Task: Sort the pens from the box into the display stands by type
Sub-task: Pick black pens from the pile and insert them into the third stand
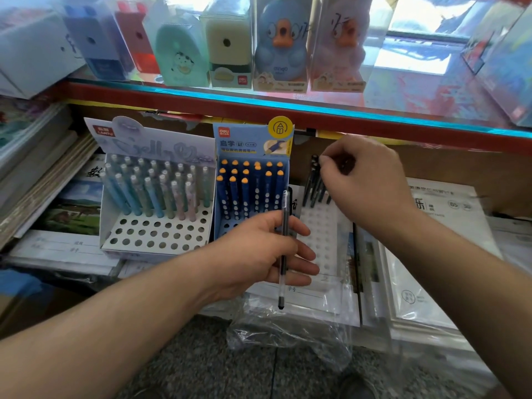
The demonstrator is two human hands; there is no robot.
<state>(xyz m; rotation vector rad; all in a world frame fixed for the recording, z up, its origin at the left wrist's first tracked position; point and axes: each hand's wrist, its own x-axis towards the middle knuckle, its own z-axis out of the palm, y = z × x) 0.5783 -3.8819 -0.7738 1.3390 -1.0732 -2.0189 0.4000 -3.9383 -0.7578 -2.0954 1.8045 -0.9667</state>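
Currently, head view only. My left hand (264,251) at 6 o'clock, fingers clamped on clear-barrel pen (283,249), dark tip down, in front of white perforated stand (322,240). My right hand (365,180) at 1 o'clock, fingertips pinched on cap of dark pen (312,182) standing in same stand. Pens: light, stiff, smooth plastic, likely slippery; grip mid-barrel. Blue stand (253,139) at 12 holds orange-capped pens.

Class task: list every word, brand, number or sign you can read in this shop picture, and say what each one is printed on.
"deli": red logo on the blue pen stand's header card.
"启学": same card.
"deli": red tag on the boxed green sharpener.
"LANTU": red tag on the pastel pen stand.
"65": packet at right.
Other print is too blurred.
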